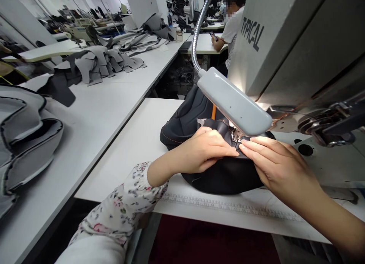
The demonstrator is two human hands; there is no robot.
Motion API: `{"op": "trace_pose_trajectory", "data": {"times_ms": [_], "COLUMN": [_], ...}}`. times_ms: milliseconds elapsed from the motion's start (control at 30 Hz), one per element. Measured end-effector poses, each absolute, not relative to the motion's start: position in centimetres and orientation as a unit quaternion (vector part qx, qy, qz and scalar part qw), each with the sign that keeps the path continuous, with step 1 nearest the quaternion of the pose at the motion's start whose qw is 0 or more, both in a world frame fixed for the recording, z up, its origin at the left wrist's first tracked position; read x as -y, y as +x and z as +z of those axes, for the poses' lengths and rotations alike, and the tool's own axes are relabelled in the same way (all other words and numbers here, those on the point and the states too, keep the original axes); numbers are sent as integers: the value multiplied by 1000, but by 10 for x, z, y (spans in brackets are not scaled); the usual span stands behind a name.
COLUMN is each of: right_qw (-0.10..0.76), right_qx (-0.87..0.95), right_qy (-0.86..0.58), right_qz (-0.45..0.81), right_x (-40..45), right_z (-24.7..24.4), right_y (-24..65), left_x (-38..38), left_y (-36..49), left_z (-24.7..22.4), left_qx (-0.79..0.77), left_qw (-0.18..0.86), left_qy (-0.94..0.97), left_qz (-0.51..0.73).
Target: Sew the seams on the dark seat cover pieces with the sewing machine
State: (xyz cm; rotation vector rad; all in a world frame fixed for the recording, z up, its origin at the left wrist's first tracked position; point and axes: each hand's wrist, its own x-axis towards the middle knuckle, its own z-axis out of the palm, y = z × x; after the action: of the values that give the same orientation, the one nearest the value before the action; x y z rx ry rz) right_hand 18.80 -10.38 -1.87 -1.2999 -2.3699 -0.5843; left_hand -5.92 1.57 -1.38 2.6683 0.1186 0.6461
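A black padded cover (228, 176) with orange stitching lies bunched on the white sewing table, partly beneath the presser foot (236, 135) of a grey sewing machine (273, 40). My left hand (207, 150) is closed on the cover just left of the foot, thumb and fingers pressed together on the fabric. On the foot's right side, my right hand (273, 157) presses the cover with its fingers held together and fingertips at the seam. The needle is hidden behind a grey lamp head (235, 102).
A ruler strip (228, 207) runs along the front of the table. Grey fabric pieces (99, 62) lie on the long white table at left, with black-edged covers (25, 135) nearer. Behind the machine sits a person (232, 28) with a phone.
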Motion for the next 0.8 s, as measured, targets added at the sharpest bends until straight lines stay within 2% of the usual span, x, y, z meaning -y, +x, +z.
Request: {"op": "trace_pose_trajectory", "data": {"times_ms": [233, 800], "right_qw": [219, 299], "right_qx": [838, 847], "right_qy": [-448, -391], "right_qz": [-222, -201], "right_x": [95, 69], "right_z": [-26, -44], "right_y": [195, 216], "left_x": [0, 35], "left_y": [-46, -18], "left_z": [-38, -64], "left_qx": [-67, -203], "left_qw": [132, 21], "left_qy": [932, 872], "left_qz": [331, 445]}}
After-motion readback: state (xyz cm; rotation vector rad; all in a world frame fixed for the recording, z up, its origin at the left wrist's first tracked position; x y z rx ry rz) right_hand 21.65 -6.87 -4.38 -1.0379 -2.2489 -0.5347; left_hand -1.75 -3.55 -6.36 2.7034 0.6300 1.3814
